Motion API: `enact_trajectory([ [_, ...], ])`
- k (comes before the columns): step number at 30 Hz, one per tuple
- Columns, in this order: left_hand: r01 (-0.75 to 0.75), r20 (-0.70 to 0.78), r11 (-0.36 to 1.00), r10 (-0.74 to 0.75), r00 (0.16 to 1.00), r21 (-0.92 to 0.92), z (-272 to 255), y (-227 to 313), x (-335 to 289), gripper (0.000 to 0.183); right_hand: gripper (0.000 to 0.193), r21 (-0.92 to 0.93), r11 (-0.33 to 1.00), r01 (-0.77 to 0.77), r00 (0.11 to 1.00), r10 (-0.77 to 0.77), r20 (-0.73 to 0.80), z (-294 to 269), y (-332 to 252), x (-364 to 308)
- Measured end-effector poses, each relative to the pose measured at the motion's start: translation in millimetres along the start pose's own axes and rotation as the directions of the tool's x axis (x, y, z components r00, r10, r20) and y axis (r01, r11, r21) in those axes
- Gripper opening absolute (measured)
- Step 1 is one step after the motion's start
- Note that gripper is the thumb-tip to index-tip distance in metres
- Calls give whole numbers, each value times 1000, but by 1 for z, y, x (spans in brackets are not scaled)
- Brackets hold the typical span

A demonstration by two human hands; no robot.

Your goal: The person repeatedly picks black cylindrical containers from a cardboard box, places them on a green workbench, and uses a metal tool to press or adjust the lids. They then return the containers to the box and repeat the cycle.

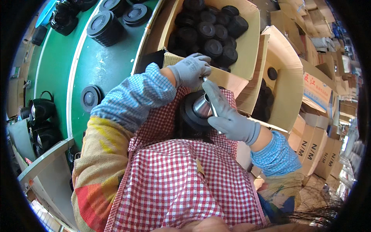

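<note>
On my lap sits a black round base with a shiny silver metal piece standing up from its middle. A thin metal rod slants across the silver piece. My right hand, in a grey glove, grips the rod with fingers along its far side and thumb across it. At the rod's far end, my left hand, gloved too, is closed with curled fingers around the tip. It is next to the near flap of a cardboard box full of black round parts.
A green conveyor table on the left carries stacked black discs, a disc and black kettle-like bodies. To the right, another open box holds more black parts. Cartons stand stacked beyond it.
</note>
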State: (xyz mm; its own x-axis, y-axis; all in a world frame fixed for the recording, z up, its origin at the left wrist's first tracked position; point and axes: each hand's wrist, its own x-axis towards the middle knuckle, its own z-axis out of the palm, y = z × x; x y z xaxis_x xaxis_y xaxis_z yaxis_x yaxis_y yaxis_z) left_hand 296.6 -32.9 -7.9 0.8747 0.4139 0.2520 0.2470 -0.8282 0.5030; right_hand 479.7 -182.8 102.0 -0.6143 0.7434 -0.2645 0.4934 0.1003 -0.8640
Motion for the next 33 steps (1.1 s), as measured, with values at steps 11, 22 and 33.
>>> enact_trajectory([
  [11, 101, 39, 980, -96, 995, -171, -3, 12, -6, 17, 89, -60, 998, -12, 985, 1, -170, 31, -11, 6],
  [22, 147, 92, 953, -127, 988, -265, 9, 29, 1, 28, 92, -113, 992, -51, 996, 58, 61, 21, -4, -11],
  [33, 214, 120, 959, -195, 973, -185, -9, 47, -7, 26, 101, -183, 983, -14, 998, 24, 54, 20, -1, -26],
])
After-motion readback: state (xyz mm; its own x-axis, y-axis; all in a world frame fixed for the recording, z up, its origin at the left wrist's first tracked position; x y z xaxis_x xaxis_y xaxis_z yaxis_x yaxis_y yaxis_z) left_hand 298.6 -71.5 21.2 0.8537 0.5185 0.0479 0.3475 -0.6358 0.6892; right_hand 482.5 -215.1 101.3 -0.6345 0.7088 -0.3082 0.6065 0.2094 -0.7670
